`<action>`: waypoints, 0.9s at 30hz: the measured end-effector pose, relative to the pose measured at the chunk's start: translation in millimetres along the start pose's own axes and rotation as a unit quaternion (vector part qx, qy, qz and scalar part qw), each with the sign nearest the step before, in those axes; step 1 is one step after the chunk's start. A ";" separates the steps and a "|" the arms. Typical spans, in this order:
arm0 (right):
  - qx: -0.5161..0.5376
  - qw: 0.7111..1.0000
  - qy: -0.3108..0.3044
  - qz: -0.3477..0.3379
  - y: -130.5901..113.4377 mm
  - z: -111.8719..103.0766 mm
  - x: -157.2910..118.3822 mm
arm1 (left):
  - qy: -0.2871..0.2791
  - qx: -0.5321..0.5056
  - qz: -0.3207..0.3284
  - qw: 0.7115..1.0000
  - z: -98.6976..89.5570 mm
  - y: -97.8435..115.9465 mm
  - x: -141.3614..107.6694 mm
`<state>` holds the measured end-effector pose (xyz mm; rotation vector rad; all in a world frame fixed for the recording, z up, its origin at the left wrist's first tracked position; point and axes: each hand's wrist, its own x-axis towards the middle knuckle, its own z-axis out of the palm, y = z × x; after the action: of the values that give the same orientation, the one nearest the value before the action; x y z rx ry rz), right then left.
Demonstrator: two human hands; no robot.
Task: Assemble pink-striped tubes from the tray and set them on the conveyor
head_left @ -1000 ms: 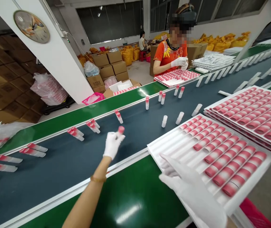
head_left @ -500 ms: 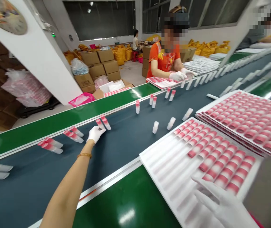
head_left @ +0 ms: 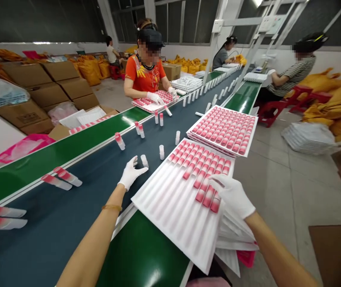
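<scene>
My left hand, in a white glove, reaches over the dark conveyor belt. Its thumb and fingers are apart beside a frosted white tube standing on the belt. My right hand, also gloved, is over the right side of a white ridged tray, fingers stretched out at the red-and-white tubes lying in its grooves. I see nothing held in it. The tray's front left grooves hold no tubes. More red-topped tubes stand in ones and pairs along the belt's far side.
Behind my tray is a stack of filled trays. Across the belt a co-worker in orange handles another tray. Green ledges border the belt. At right are more people, red stools and yellow sacks.
My view has swung right. My left hand has left the pair of red-topped tubes at the far side and come nearer, to a white tube. My right hand has moved further over the tray's tubes.
</scene>
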<state>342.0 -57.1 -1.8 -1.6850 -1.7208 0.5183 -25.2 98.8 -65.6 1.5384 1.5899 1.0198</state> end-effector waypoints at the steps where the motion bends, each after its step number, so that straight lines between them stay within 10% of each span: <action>1: -0.012 1.000 -0.015 -0.022 -0.1 1.5 7.5 | -0.008 -0.013 0.001 1.000 11.0 10.1 4.4; 6: -0.063 0.987 -0.102 -0.109 -13.6 27.4 46.6 | -0.019 -0.071 0.001 0.997 17.4 41.5 -19.3; 15: -0.017 0.973 -0.158 -0.168 -42.4 50.6 76.9 | 0.016 -0.129 -0.050 0.990 -40.6 53.3 -143.8; 21: 0.042 0.977 -0.130 -0.163 -55.0 35.0 36.7 | 0.068 -0.182 -0.057 0.979 -34.0 85.0 -221.7; 27: 0.339 0.926 -0.165 0.026 -101.7 39.6 -35.0 | 0.063 -0.192 -0.082 0.976 -31.1 95.5 -263.2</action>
<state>239.6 -93.9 34.3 -1.1780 -1.4601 1.3132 6.1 -167.0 22.4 1.0822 1.4696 1.2646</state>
